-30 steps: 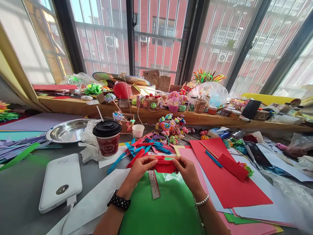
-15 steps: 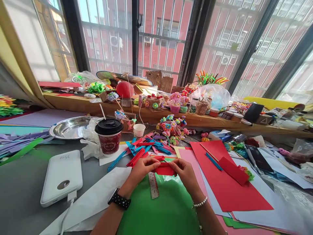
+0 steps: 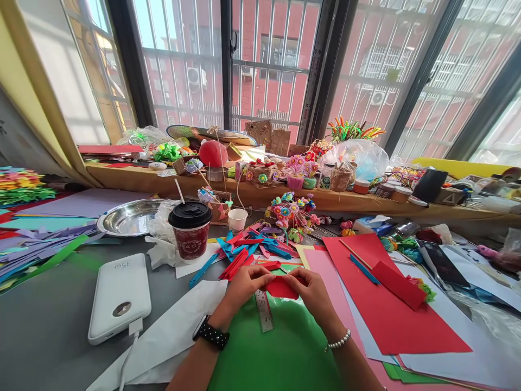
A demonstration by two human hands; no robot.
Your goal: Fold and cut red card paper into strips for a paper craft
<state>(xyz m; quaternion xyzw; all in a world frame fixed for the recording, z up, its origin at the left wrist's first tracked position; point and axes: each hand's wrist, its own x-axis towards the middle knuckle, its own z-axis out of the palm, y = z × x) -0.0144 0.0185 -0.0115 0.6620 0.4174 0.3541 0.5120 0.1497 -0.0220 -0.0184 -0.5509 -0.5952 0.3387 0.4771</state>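
A small piece of red paper point(image 3: 281, 288) is held between my two hands, over a glossy green surface point(image 3: 272, 347). My left hand point(image 3: 249, 283) pinches its left side with thumb and forefinger. On the right side, my right hand point(image 3: 307, 285) grips it the same way, close to the left thumb. The fingers partly hide the paper's upper edge. Under my left hand lies a clear ruler point(image 3: 264, 312) with red marks. Just beyond the hands is a pile of folded red and blue paper strips point(image 3: 244, 247).
To the left stand a lidded cup point(image 3: 190, 239), a white power bank point(image 3: 120, 298) with a cable, and a metal tray point(image 3: 106, 225). Red paper sheets point(image 3: 411, 320) lie on the right. A small paper cup point(image 3: 237, 220) and craft flowers point(image 3: 291, 209) stand farther back.
The view has shifted slightly, so everything sits a little farther right. My fingertips have come closer together along the red paper, and more of it hangs below them.
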